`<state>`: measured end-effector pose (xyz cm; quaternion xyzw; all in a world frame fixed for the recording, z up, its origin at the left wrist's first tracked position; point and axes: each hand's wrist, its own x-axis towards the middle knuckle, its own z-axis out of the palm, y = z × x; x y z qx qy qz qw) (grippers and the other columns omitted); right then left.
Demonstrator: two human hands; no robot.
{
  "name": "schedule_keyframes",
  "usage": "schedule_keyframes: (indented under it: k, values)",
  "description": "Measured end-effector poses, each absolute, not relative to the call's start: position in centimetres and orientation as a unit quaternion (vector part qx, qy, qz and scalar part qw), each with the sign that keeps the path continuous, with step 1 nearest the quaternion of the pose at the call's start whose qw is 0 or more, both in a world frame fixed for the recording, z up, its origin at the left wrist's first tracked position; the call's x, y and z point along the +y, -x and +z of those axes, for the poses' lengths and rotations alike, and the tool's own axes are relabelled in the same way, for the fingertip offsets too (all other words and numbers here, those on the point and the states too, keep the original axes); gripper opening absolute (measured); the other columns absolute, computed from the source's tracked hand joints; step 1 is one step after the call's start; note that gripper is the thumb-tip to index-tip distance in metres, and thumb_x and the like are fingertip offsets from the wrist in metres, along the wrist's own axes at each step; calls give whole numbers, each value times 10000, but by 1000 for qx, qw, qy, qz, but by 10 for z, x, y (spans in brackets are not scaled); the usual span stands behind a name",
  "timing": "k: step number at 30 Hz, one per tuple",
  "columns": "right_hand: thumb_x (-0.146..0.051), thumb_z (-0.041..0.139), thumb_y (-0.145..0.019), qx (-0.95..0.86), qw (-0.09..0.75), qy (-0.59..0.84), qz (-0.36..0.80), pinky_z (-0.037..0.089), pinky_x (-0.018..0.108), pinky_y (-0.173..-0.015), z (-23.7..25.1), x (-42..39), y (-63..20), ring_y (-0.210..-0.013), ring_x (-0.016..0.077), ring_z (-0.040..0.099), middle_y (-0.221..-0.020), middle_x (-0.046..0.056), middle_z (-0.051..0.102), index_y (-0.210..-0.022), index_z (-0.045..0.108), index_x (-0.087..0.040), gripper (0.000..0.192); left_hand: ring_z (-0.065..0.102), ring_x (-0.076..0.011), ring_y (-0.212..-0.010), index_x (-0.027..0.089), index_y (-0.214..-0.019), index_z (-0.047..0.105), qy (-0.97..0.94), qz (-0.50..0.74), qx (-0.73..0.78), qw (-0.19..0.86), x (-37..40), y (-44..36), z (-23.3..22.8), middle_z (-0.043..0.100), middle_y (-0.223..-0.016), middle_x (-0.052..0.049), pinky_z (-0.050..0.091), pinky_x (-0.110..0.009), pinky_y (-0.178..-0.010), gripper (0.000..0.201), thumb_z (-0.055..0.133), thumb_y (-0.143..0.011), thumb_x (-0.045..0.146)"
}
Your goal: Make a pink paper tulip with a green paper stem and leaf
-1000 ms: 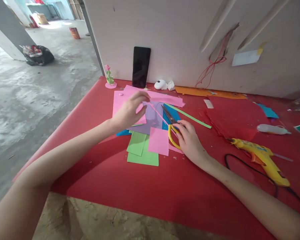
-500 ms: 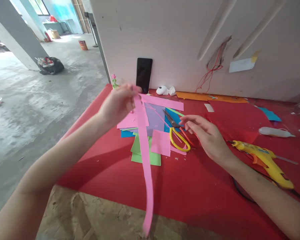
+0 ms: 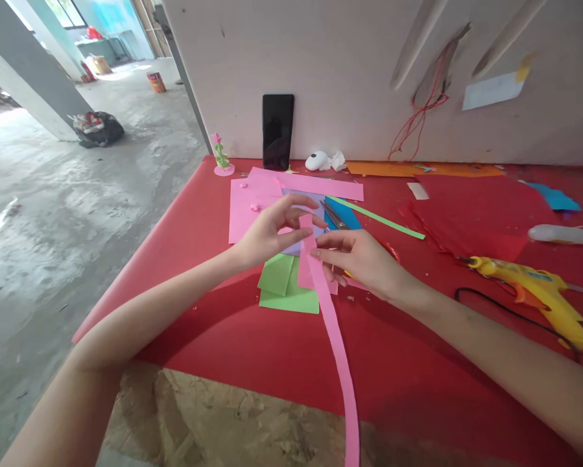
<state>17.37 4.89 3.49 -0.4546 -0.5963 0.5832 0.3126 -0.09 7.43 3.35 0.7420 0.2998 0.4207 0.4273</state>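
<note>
From my feed, both hands pinch the top of a long pink paper strip (image 3: 331, 318): left hand (image 3: 272, 233) at its upper end, right hand (image 3: 364, 259) just below. It hangs over the red table (image 3: 252, 350), near a yellow glue gun (image 3: 539, 292).

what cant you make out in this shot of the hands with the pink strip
- Pink strip, head view: its lower end runs off the bottom edge, so its length is unknown.
- Scissors, head view: only the blades show; the right hand covers most of the handles.
- Glue gun, head view: its rear is cut off by the right edge.
- Purple sheet, head view: mostly hidden behind the left hand.
</note>
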Motion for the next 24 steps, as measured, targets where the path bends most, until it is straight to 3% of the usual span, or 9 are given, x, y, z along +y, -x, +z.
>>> schedule_keyframes:
  k: [4,7,10,13,18,24]
  values:
    - [-456,718,-697,-567,335,454,601,347,186,-311,33,49,-175,-345,68,485,-484,-44,545,-765,548,-162,346,670,-132,-890,178,-827,670,-789,463,297,273,68,-1,31,722,-933,-32,551,-270,-799,82,593,-824,150]
    - [-478,671,-740,-542,359,450,612,356,181,-305,34,46,-177,-369,87,522,-480,-58,520,-815,508,-173,353,671,-107,-841,179,-818,683,-808,498,274,159,64,-2,30,712,-883,-18,560,-235,-763,93,614,-814,117]
    - [-355,696,-726,-520,391,445,615,433,183,-362,35,44,-178,-443,70,549,-622,-41,569,-852,521,-166,287,670,-108,-830,187,-832,667,-807,511,272,115,63,-3,28,699,-856,-10,569,-239,-741,94,613,-814,112]
    - [-203,706,-664,-497,422,441,617,492,189,-446,36,44,-179,-518,56,560,-774,-11,612,-881,547,-160,272,668,-112,-833,191,-834,648,-797,526,273,116,64,-4,27,697,-858,-7,568,-251,-741,99,600,-816,107]
    - [-170,675,-628,-456,477,424,620,512,217,-526,37,49,-183,-576,76,573,-758,-17,613,-851,543,-188,259,659,-113,-796,194,-835,647,-761,541,325,146,64,-6,24,712,-823,10,546,-296,-803,68,612,-813,141]
    - [-160,701,-598,-423,546,386,611,527,215,-642,39,49,-183,-714,85,603,-786,-43,618,-853,536,-226,310,680,-132,-854,197,-836,712,-685,511,394,339,52,-14,18,745,-879,-4,542,-279,-833,88,670,-764,167]
